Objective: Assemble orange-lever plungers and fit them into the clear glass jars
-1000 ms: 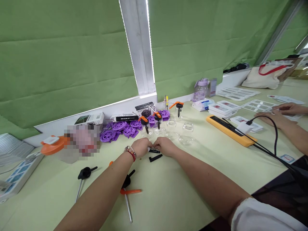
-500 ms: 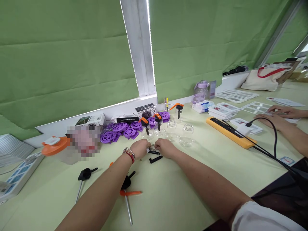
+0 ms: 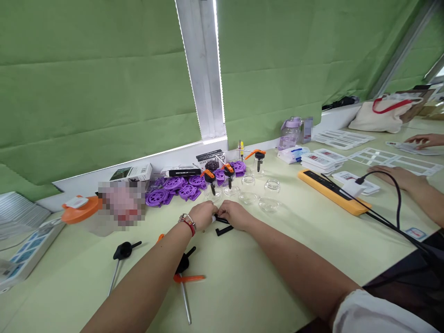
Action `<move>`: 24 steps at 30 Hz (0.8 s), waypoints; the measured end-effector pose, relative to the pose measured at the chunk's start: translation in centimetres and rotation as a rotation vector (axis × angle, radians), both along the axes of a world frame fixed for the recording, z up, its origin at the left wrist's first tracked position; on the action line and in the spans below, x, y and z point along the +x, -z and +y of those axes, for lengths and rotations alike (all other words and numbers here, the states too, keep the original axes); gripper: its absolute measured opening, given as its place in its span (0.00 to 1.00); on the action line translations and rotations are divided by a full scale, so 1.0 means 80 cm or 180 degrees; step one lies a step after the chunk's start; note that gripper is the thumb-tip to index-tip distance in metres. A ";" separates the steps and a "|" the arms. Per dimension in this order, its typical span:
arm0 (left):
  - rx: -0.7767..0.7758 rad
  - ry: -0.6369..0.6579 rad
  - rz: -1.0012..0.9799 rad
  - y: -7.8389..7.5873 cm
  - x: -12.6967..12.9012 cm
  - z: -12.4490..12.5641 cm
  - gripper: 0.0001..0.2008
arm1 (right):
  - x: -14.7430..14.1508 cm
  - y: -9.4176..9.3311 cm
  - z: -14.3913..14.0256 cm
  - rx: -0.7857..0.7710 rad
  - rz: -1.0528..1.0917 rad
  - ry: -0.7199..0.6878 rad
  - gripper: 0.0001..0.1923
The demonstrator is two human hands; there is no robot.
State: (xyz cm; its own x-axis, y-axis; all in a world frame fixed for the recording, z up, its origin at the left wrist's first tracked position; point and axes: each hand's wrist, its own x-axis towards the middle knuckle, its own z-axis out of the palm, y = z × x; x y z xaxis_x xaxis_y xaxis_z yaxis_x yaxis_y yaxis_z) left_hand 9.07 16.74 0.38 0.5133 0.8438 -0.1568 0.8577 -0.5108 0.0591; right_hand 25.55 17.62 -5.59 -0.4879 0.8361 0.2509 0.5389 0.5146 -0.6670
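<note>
Wall: two broad panels of matt green sheet material, a left panel (image 3: 90, 88) and a right panel (image 3: 270, 60), stand beyond the table's far edge; horizontal creases noted in both. Between them rises a slightly tilted pale grey upright post (image 3: 201, 69), with a narrow strip of bright white light (image 3: 220, 64) along its right side. A low white ledge (image 3: 176, 160) follows the far edge. Beyond the far right corner, a slanting grey post (image 3: 404, 52) crosses the green covering. Furniture: one long, smooth, pale yellow-green table (image 3: 243, 286). Below its near right edge: dark area (image 3: 409, 273), contents unclear. Tabletop lighting: even, shadows soft.
</note>
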 end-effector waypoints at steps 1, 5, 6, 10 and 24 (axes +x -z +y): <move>-0.0010 -0.0002 -0.0009 0.000 0.000 0.000 0.12 | 0.000 0.000 0.001 0.0001 -0.0005 -0.0019 0.08; -0.0031 -0.0011 -0.0048 -0.001 0.000 0.000 0.12 | 0.002 -0.003 0.001 -0.0060 0.0033 -0.0059 0.08; -0.0028 -0.0013 -0.0055 -0.001 0.000 -0.001 0.12 | 0.003 -0.004 0.001 -0.0094 0.0061 -0.0052 0.08; -0.0015 -0.0023 -0.0055 -0.001 0.001 -0.001 0.13 | 0.004 -0.004 0.003 -0.0043 0.0229 0.0122 0.10; 0.0010 -0.0098 -0.0003 0.000 0.002 -0.003 0.14 | 0.012 -0.014 -0.003 0.0167 -0.0634 0.0387 0.11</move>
